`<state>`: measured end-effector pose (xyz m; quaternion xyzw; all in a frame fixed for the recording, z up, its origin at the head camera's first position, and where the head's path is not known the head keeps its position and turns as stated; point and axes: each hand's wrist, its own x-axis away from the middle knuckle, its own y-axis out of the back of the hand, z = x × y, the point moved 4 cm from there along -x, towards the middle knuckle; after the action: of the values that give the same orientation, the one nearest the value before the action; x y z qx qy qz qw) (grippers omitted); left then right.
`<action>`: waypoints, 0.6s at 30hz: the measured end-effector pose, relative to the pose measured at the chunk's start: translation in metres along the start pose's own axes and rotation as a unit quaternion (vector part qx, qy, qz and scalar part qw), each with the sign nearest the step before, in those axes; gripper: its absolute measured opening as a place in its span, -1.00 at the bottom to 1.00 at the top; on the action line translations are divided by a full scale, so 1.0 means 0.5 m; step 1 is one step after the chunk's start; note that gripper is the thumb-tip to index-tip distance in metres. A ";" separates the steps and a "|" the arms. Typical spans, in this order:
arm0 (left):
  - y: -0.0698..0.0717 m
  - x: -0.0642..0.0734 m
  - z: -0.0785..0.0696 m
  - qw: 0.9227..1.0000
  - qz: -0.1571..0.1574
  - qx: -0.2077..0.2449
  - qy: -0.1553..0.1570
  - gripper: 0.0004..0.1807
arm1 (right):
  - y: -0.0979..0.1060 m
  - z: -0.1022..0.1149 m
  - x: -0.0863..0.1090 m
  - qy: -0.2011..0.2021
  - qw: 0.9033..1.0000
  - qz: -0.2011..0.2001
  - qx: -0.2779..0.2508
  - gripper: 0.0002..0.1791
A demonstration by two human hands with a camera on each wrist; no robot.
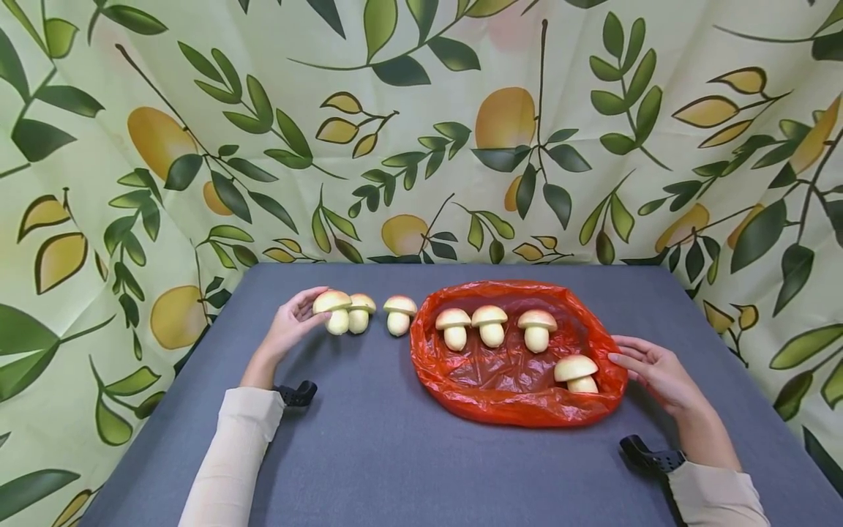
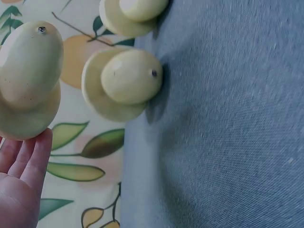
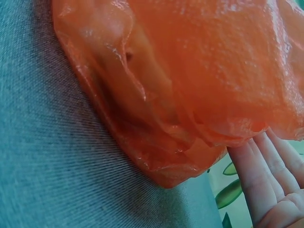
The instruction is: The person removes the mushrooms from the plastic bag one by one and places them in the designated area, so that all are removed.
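Note:
In the head view my left hand (image 1: 295, 322) holds a toy mushroom (image 1: 338, 322) by its pale, reddish-topped cap, at the left of the table. The left wrist view shows this mushroom (image 2: 31, 71) raised, with fingertips under its cap. Just right of it stand a second mushroom (image 1: 359, 315) and a third mushroom (image 1: 399, 316). At the right, my right hand (image 1: 658, 372) touches the outer side of a red plastic bag (image 1: 520, 416) with nearly straight fingers (image 3: 254, 175). The bag lies wide open, its rim rolled outward, with several mushrooms (image 1: 536, 329) in it.
A grey cloth covers the table (image 1: 369, 468). Behind it hangs a curtain (image 1: 421, 110) printed with leaves and yellow fruit, which also runs along both sides. A black strap sits on each wrist.

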<state>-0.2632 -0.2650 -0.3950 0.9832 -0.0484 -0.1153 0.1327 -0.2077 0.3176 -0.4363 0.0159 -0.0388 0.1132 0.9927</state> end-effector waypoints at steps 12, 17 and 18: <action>0.028 -0.013 0.016 1.000 -0.008 -0.017 0.020 -0.41 | -0.006 0.004 0.001 0.010 1.000 0.005 -0.016 -0.63; 0.036 -0.020 0.024 0.999 -0.011 -0.027 0.037 -0.42 | -0.005 0.007 0.003 0.009 1.000 0.001 -0.013 -0.64; 0.037 -0.021 0.026 0.999 -0.012 -0.028 0.040 -0.42 | -0.006 0.007 0.004 0.009 1.000 0.001 -0.011 -0.64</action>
<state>-0.2775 -0.2848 -0.3999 0.9835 -0.0283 -0.0784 0.1605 -0.2055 0.3152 -0.4326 0.0037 -0.0315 0.1137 0.9930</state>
